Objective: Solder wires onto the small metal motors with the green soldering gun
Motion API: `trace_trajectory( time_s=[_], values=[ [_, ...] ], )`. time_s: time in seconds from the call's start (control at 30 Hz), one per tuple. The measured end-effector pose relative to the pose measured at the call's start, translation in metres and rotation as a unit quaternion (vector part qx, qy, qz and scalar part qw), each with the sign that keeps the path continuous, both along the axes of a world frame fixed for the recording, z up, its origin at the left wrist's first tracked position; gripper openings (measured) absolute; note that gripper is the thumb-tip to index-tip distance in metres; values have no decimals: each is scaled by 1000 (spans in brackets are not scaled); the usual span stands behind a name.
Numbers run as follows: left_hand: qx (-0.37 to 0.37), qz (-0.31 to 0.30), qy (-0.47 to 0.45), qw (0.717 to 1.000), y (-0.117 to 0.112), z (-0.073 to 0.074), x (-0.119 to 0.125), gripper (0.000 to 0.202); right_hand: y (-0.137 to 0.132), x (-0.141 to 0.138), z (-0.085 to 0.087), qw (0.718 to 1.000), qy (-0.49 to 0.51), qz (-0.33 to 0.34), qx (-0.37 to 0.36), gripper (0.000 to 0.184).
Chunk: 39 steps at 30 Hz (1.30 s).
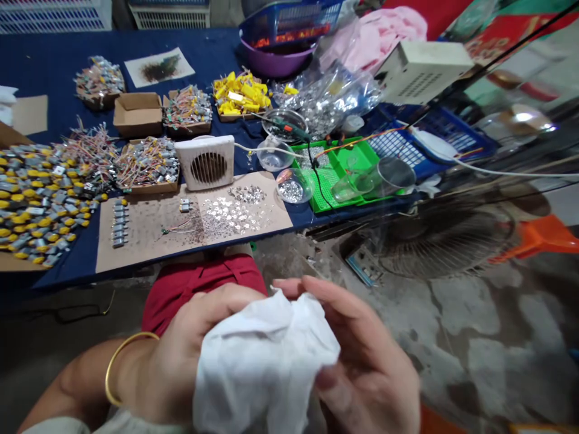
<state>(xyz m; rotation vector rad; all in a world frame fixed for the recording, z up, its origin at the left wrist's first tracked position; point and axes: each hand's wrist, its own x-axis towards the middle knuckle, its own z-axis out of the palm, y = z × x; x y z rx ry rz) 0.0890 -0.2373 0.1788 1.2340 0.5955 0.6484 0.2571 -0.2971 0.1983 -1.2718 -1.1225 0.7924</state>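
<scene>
The white cloth (266,361), perhaps paper, is low in front of the person, short of the table (49,48), clamped in the left hand (181,343) on one side and between thumb and fingers of the right hand (375,355) on the other; whether anything is wrapped inside, I cannot tell. Pulling the hands apart might tear the sheet, and a loose fold could slip free; over the cardboard (142,226), a trailing end might sweep off the small metal bits (235,211). Its peaked corner points toward the table, its long axis seemingly running back from there toward the person's body, crumpled and indistinct
</scene>
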Motion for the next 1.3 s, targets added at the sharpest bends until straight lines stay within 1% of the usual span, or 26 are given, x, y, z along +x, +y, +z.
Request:
trace_trajectory(
  time_s=[0.03,0.1,0.17,0.2,0.27,0.33,0.37,0.4,0.47,0.53,0.57,0.6,0.63,0.67,0.7,0.77,0.83,0.9,0.93,1.0,1.1,1.2,1.3],
  values=[
    [-1,-5,-15,1000,12,0,10,27,4,2,-3,1000,-1,0,-8,42],
    [6,-11,-23,1000,29,-2,26,29,9,7,-16,999,-29,-40,9,39],
    [40,3,11,999,36,-12,36,27,12,11,-30,989,-105,-79,74,38],
    [62,17,31,997,38,-18,39,25,13,12,-36,978,-157,-84,109,39],
    [118,59,63,989,40,-34,46,20,16,12,-46,952,-259,-67,148,41],
    [190,93,83,974,43,-49,52,16,19,11,-54,930,-334,-39,147,49],
    [229,94,88,965,44,-55,55,17,21,10,-59,923,-356,-36,141,53],
    [266,82,92,956,45,-61,58,21,22,11,-64,919,-368,-44,136,54],
    [323,21,102,941,46,-69,60,38,25,16,-78,917,-369,-78,127,47],
    [349,-42,125,928,45,-78,58,52,28,34,-98,924,-352,-108,100,36],
    [353,-61,144,923,44,-84,55,57,30,50,-110,927,-344,-134,68,30],
    [353,-63,163,919,44,-91,50,59,33,71,-121,923,-345,-169,26,26],
    [350,-58,180,918,45,-100,44,59,35,97,-130,911,-349,-217,-26,23],
    [341,-51,197,918,46,-111,37,57,37,128,-137,893,-354,-265,-81,21],
    [331,-44,214,918,48,-122,30,55,38,163,-141,875,-358,-309,-104,20],
    [316,-27,238,918,53,-145,17,47,41,238,-137,837,-363,-390,-128,19],
    [305,-12,249,919,57,-165,5,41,48,307,-125,803,-350,-458,-153,21],
    [296,0,258,919,56,-180,-4,38,59,363,-112,778,-329,-503,-183,21],
    [293,6,263,919,55,-186,-6,37,67,384,-108,769,-316,-518,-199,22],
    [291,25,272,917,51,-195,-7,36,84,416,-107,757,-296,-538,-224,31],
    [299,62,285,909,46,-202,-2,34,107,439,-116,748,-281,-551,-240,35],
    [300,92,301,900,44,-200,4,31,125,445,-127,755,-280,-538,-248,35],
    [290,114,317,896,47,-190,7,29,141,439,-126,775,-290,-497,-261,35]
  ],
)
